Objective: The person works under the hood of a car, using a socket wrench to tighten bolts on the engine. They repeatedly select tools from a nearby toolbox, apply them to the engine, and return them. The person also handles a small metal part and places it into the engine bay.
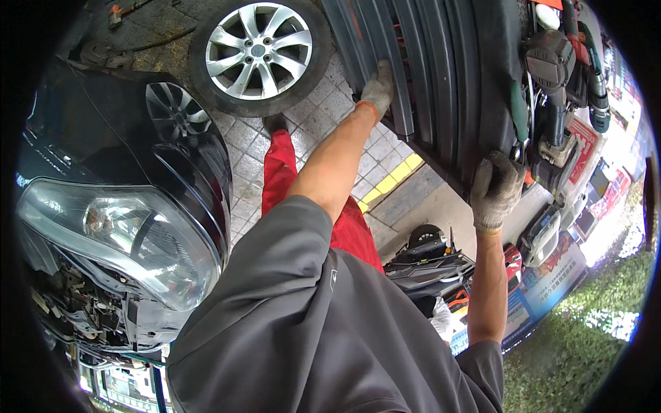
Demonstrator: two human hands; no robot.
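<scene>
Cabinet (492, 76) is standing at one o'clock. The right hand (497, 193) is resting, half curled, on its corner at three, near tools (551, 58) at two. Lower, at one, the left hand (377, 89) is touching a drawer (360, 38); whether it is gripping, I cannot tell. Opening is seemingly just beginning: this drawer is looking ajar, nothing being lifted out. At nine a car (103, 134) is standing; at eleven a wheel (258, 49) is lying on the floor (317, 104).

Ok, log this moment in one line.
left hand: gloved, at drawer front | right hand: gloved, at edge of cabinet | wheel: on floor, near dark car
</scene>
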